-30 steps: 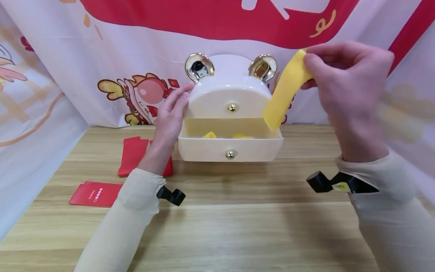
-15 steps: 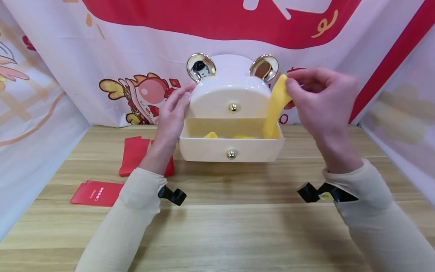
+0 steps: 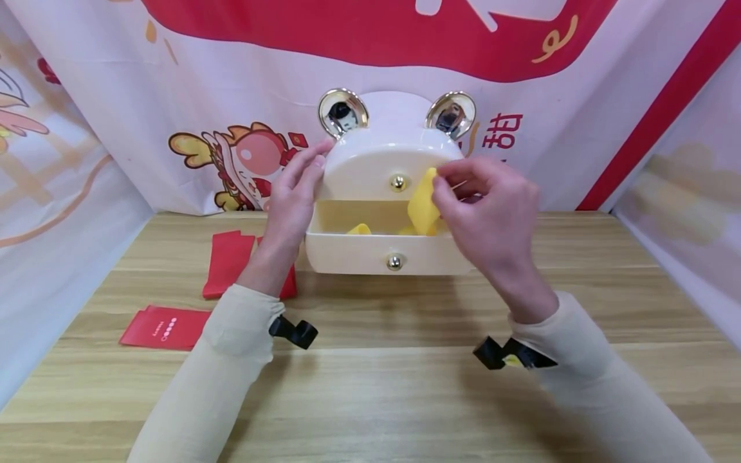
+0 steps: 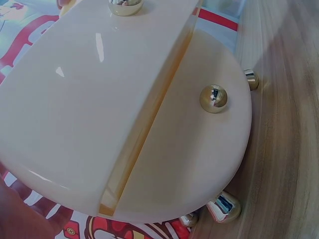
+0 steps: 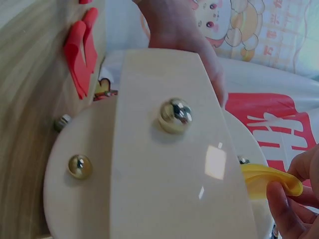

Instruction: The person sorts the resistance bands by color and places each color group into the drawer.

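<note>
A white storage box (image 3: 370, 168) with round gold ear-like pieces stands at the back of the table, its middle drawer (image 3: 347, 254) pulled out. My left hand (image 3: 292, 199) rests against the box's left side with extended fingers. Between thumb and fingers, my right hand (image 3: 492, 212) pinches the top of a yellow resistance band (image 3: 424, 202), whose lower end hangs into the drawer. The right wrist view shows the pinched band (image 5: 269, 178) folded over. Yellow pieces (image 3: 359, 229) lie inside the drawer, mostly hidden by its front.
Red resistance bands (image 3: 228, 263) lie on the wooden table (image 3: 370, 399) left of the box, partly behind the left forearm. More flat red bands (image 3: 164, 328), with printed dots, lie nearer. A printed cloth (image 3: 278, 71) hangs behind the box.
My right hand has moved left and down with the yellow band, from beside the box to over the open drawer. The left hand has stayed against the box.
</note>
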Action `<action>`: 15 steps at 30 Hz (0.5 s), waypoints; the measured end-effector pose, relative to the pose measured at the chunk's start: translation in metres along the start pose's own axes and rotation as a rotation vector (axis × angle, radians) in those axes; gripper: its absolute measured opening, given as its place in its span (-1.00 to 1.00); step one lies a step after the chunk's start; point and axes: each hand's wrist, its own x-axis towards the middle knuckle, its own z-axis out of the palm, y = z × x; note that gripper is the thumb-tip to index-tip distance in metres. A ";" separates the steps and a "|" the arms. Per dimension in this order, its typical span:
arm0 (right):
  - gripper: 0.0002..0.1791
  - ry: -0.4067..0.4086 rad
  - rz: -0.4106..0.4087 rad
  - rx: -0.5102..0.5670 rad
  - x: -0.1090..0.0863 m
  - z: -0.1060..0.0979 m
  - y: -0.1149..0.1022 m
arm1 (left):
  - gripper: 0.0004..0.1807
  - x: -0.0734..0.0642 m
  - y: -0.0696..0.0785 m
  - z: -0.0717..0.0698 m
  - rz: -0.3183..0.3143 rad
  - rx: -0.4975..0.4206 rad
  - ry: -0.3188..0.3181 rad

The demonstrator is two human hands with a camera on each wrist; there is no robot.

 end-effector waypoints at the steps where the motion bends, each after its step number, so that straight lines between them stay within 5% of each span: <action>1: -0.80 0.002 -0.024 -0.001 -0.002 0.003 0.000 | -0.58 0.000 0.000 0.000 0.001 0.000 0.000; 9: -0.88 -0.003 -0.219 -0.013 -0.016 0.029 -0.004 | -0.59 0.000 0.000 0.000 -0.003 -0.002 0.001; 15: -0.89 -0.035 -0.225 -0.042 -0.023 0.042 -0.010 | -0.58 0.000 0.000 0.000 0.005 -0.005 0.001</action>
